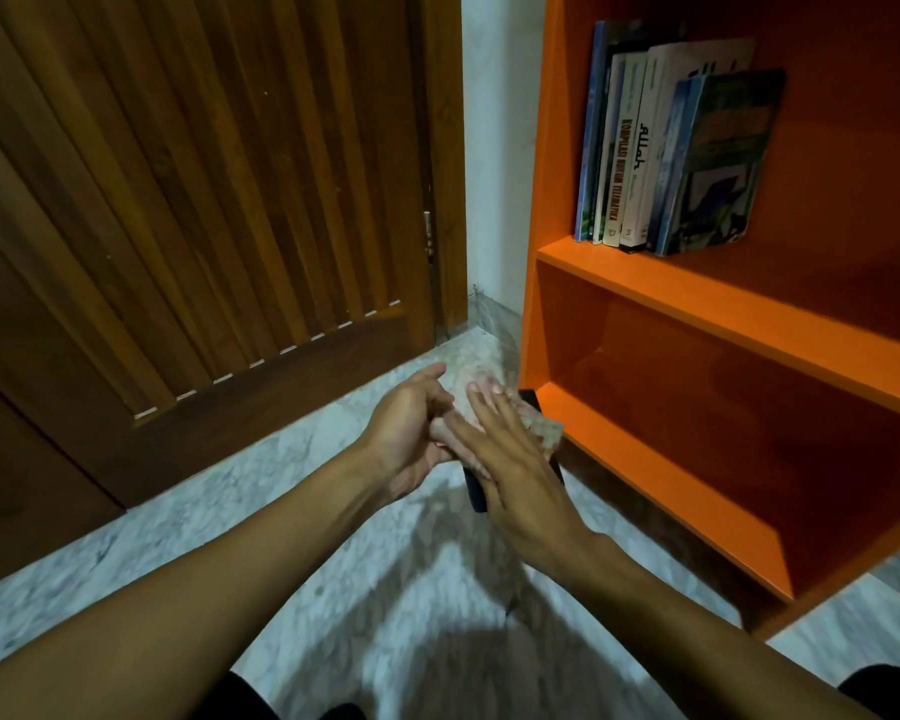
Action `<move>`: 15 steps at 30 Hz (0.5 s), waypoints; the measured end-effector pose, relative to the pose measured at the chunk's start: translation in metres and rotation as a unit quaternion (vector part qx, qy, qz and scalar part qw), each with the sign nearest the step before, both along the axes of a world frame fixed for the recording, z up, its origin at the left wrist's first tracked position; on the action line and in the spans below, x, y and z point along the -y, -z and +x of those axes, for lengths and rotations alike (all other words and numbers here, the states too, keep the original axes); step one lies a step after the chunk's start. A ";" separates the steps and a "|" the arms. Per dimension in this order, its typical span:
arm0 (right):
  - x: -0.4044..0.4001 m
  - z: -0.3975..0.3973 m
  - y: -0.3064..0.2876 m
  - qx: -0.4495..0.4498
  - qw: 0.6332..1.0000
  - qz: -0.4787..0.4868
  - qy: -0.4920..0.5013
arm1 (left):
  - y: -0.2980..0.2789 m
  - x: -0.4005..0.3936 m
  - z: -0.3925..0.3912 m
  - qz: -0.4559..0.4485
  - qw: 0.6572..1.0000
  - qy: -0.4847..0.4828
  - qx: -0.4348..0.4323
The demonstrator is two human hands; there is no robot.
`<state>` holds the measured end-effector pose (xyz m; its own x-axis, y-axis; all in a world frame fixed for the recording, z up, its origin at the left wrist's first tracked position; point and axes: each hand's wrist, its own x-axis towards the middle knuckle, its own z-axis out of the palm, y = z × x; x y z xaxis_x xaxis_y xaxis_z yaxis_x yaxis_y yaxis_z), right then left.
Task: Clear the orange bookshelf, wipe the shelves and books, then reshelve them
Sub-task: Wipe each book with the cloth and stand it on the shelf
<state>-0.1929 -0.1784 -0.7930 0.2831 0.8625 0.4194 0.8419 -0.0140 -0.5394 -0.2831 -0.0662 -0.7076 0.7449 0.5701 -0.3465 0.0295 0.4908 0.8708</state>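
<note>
pressing flat on a dark slim book [476, 493], right hand [515, 459]

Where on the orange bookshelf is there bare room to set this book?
The lower shelf board is bare along its visible length. On the upper shelf board, space is free right of the row of upright books. It is crowded at that shelf's left end, against the side panel.

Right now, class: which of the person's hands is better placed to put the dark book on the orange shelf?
Left hand, probably: it supports the dark book from below, while the right hand lies flat on the cloth on top.
</note>
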 end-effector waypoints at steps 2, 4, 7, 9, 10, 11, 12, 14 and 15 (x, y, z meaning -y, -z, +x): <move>0.004 -0.005 0.010 0.011 0.999 -0.012 -0.035 | 0.000 -0.009 0.001 0.012 0.999 -0.048 -0.008; 0.008 -0.010 0.022 0.031 0.998 -0.013 -0.059 | 0.003 -0.018 0.000 0.079 0.992 -0.082 -0.047; 0.014 -0.012 0.036 0.037 0.995 -0.009 -0.091 | 0.004 -0.028 -0.004 0.150 0.979 -0.112 -0.078; 0.017 -0.006 0.037 0.000 0.997 -0.009 -0.080 | 0.005 -0.033 -0.008 0.162 0.975 -0.126 -0.083; 0.019 -0.002 0.033 -0.023 0.998 -0.015 -0.064 | 0.005 -0.035 -0.011 0.166 0.974 -0.132 -0.085; 0.020 0.003 0.027 -0.051 0.997 -0.019 -0.050 | 0.006 -0.038 -0.013 0.173 0.971 -0.137 -0.089; 0.020 0.009 0.020 -0.084 0.996 -0.015 -0.035 | 0.007 -0.041 -0.015 0.179 0.970 -0.139 -0.089; 0.018 0.020 0.003 -0.152 0.988 0.026 0.017 | 0.008 -0.043 -0.018 0.188 0.969 -0.137 -0.086; 0.015 0.024 -0.007 -0.187 0.979 0.060 0.052 | 0.008 -0.044 -0.020 0.191 0.969 -0.132 -0.085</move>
<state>-0.1694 -0.1935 -0.7861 0.5209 0.7716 0.3651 0.5817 -0.0078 -0.8134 -0.3026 -0.0227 -0.7155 0.5060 0.8443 -0.1765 0.1046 0.1431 0.9842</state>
